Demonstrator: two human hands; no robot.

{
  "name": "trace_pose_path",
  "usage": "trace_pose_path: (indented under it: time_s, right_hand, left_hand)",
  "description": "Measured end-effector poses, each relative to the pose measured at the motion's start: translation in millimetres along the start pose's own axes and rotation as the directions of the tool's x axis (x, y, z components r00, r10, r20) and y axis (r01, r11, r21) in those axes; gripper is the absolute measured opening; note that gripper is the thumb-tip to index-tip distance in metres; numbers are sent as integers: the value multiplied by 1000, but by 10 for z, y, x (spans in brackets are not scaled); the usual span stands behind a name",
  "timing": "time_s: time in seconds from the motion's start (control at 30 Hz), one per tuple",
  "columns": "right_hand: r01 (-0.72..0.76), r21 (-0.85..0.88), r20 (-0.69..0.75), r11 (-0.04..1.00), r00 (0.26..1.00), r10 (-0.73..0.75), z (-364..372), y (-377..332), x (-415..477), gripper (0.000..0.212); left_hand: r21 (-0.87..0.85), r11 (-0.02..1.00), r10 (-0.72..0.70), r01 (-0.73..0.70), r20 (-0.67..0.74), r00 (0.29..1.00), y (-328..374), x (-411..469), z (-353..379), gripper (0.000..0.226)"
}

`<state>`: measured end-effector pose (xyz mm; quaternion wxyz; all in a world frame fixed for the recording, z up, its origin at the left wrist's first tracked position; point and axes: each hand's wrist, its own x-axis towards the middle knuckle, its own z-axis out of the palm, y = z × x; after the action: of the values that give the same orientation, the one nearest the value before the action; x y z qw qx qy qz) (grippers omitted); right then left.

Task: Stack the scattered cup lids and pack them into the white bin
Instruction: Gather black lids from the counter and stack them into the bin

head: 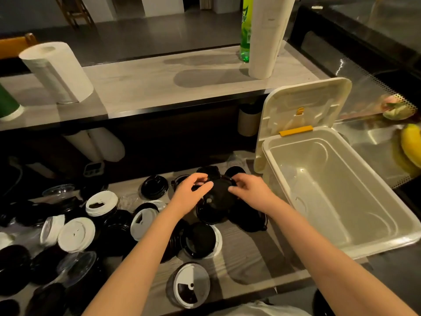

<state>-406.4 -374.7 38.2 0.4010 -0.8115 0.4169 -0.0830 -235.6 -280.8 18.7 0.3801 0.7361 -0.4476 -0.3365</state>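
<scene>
Head view: my left hand (191, 193) and right hand (249, 192) clamp black lids (218, 198) together beside the white bin (341, 201), probably aligning them.

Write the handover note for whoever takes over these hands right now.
Left hand and right hand: both grip one black lid over the pile, next to the bin.
White bin: on the right, cover open, no lids inside.
Done: nothing packed yet.
Left: stack the scattered lids, black, white and clear, lying on the table, then pack the stacks into the bin.
</scene>
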Motion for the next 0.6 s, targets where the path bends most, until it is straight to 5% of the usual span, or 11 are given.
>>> trace_pose_path:
  time_s: [0.1, 0.3, 0.47, 0.6]
  right_hand:
    - [-11, 317, -29, 948, 999, 21, -62, -133, 38, 31]
    - [3, 338, -13, 941, 1000, 1, 221, -260, 48, 34]
    - [-16, -74, 196, 997, 980, 30, 622, -50, -46, 43]
    - [175, -369, 397, 913, 918, -15, 927, -66, -172, 77]
  left_hand:
    - [-64, 995, 75, -73, 23, 997, 115, -69, -51, 23]
    - [-190, 982, -24, -3, -143, 989, 22, -146, -268, 12]
    - [-393, 917, -214, 69, -339, 916, -247, -340, -547, 14]
    - [-471, 872, -346, 133, -403, 847, -445, -462, -707, 11]
